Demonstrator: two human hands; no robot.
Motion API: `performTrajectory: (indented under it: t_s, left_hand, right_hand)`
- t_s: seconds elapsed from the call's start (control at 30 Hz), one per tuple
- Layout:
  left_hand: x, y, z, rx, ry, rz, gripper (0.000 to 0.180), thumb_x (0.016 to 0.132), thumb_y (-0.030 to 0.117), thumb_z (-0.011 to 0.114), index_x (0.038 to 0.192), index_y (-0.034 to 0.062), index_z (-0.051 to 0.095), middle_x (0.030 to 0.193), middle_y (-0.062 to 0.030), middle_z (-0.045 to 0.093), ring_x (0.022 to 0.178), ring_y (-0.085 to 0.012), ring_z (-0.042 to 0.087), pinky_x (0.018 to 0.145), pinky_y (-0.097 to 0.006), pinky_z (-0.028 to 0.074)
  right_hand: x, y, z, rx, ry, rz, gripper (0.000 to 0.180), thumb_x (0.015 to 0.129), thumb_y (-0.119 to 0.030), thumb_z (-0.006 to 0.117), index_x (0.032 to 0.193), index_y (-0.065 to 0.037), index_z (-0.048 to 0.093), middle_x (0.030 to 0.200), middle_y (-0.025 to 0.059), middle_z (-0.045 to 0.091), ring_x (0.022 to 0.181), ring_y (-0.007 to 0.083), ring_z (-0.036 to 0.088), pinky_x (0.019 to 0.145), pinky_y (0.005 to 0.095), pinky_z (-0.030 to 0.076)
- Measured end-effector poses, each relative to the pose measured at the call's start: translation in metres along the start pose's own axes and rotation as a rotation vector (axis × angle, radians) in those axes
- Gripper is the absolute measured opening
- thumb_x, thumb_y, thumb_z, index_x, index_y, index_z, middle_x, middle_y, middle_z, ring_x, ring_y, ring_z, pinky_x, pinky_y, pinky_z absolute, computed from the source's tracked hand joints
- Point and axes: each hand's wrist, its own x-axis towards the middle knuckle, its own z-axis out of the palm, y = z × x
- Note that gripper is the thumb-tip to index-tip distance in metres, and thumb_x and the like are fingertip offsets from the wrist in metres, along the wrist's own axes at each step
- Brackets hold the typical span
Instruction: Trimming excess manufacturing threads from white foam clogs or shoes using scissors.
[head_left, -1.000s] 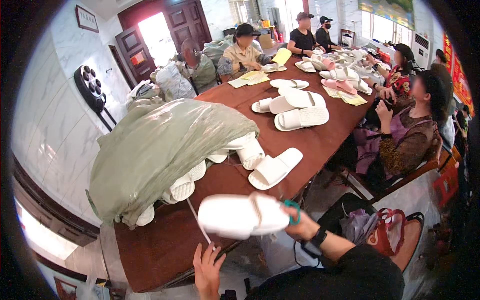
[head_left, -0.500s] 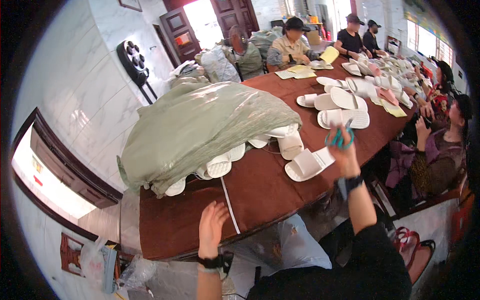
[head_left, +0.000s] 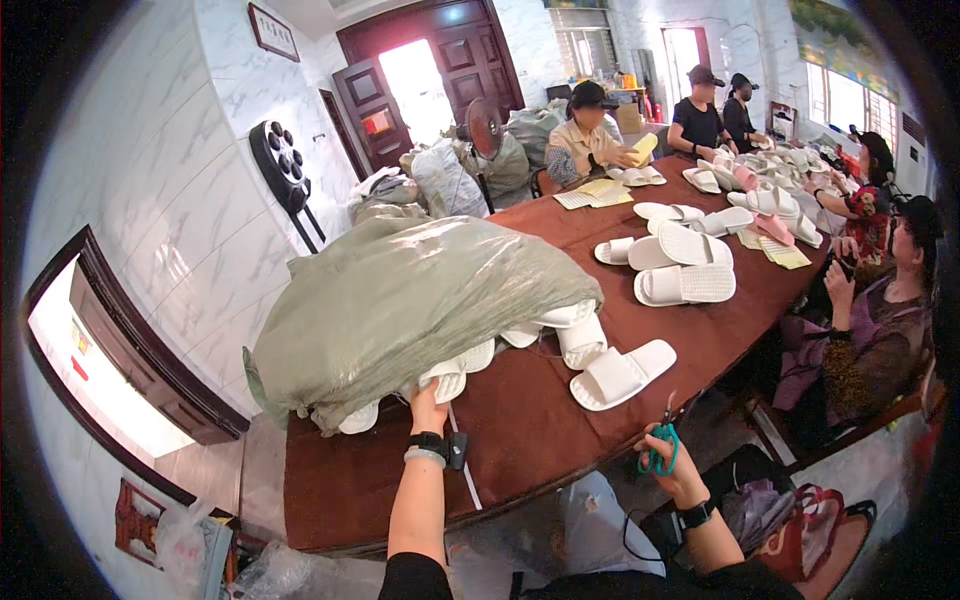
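Observation:
My left hand (head_left: 428, 404) is at the bag's front edge, its fingers closed on a white slipper (head_left: 449, 384) that sticks out from under the plastic. Part of those fingers is hidden by the slipper. Over the table's near right edge, my right hand (head_left: 672, 465) holds teal-handled scissors (head_left: 669, 436), blades pointing up. A large grey-green plastic bag (head_left: 420, 300) lies on the table with several white slippers poking out along its front. A white open-toe slipper (head_left: 622, 376) lies on the brown cloth to the right of the bag.
The long table (head_left: 545, 430) has a brown cover. More white slippers (head_left: 685, 285), a pink slipper (head_left: 773, 228) and yellow sheets (head_left: 600, 193) lie farther along it. People sit around the far and right sides, one person (head_left: 880, 300) close on my right. Stuffed sacks (head_left: 447, 180) stand behind the table.
My left hand has reached forward from the table's near edge to a slipper at the bag. My right hand, with the scissors, has come back toward me from above the right-hand slippers.

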Motion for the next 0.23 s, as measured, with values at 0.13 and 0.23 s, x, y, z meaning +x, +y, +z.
performTrajectory:
  t_s: [0.13, 0.23]
  left_hand:
    - [-0.032, -0.001, 0.016, 0.035, 0.023, -0.005, 0.038, 0.084, -0.008, 0.053, 0.12, 0.001, 0.048, 0.113, -0.0145, 0.058, 0.101, -0.0307, 0.06, 0.082, -0.045, 0.052]
    - [-0.07, 0.012, 0.006, -0.034, -0.026, -0.012, 0.049, 0.084, -0.005, 0.056, 0.13, 0.0032, 0.043, 0.123, -0.0165, 0.054, 0.112, -0.0334, 0.055, 0.093, -0.045, 0.047]
  right_hand:
    - [-0.002, -0.007, -0.013, -0.015, 0.013, -0.023, 0.024, 0.083, -0.009, 0.064, 0.104, -0.005, 0.053, 0.081, 0.0093, 0.061, 0.07, 0.0165, 0.061, 0.055, 0.0267, 0.048]
    - [0.002, 0.003, -0.013, -0.089, 0.026, -0.026, 0.022, 0.085, -0.012, 0.063, 0.104, -0.006, 0.053, 0.089, 0.0122, 0.063, 0.075, 0.0186, 0.063, 0.057, 0.0277, 0.049]
